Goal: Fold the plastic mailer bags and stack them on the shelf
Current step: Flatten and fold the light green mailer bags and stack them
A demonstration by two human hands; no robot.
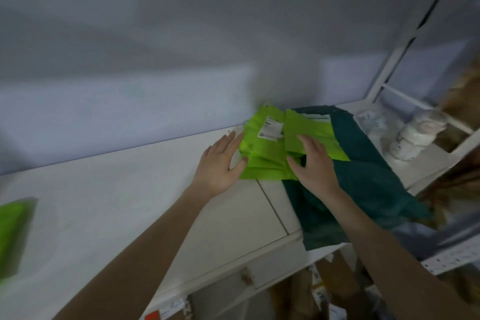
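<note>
pale wall [155, 34], white cabinet top [104, 202]

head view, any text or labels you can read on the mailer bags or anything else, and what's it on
Nothing can be read.
White label on the lime green mailer bags: dark print, too blurred.
White wrapped packs on the right of the shelf: faint marks, too blurred.
Red and white tag at the bottom edge: print too small.
Dark teal bag: no print visible.

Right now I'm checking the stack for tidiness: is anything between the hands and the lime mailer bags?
Nothing visible. The left hand rests open at the left edge of the lime mailer bags. The right hand lies on top of them. The stack sits on the white shelf, partly overlapping a dark teal bag.
</note>
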